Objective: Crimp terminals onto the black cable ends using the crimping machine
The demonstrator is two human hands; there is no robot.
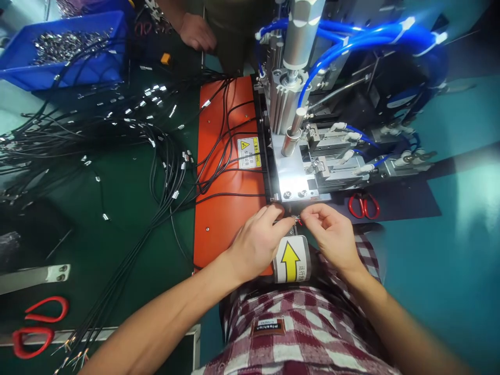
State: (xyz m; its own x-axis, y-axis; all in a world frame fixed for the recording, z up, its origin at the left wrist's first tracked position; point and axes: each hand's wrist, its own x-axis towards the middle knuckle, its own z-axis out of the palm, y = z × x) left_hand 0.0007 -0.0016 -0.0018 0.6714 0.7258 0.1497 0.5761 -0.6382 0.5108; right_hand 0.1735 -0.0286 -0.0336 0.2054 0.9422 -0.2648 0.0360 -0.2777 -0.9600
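Observation:
Both my hands meet at the front edge of a metal machine [292,174], just above a label with a yellow arrow [290,260]. My left hand [261,237] has its thumb and fingers pinched on the left side of a small connector with thin red wires [297,219]. From the right, my right hand [332,232] pinches at the same wires with thumb and forefinger. The fingertips hide much of the small part. Black cables [230,196] run across the orange plate [222,219] into the machine, left of my hands.
A blue bin of metal parts [89,73] stands at the upper left. Cable bundles spread over the green table [128,260]. Red-handled scissors [363,206] lie right of the machine, others [47,310] lower left. Another person's hand [197,34] rests at the top.

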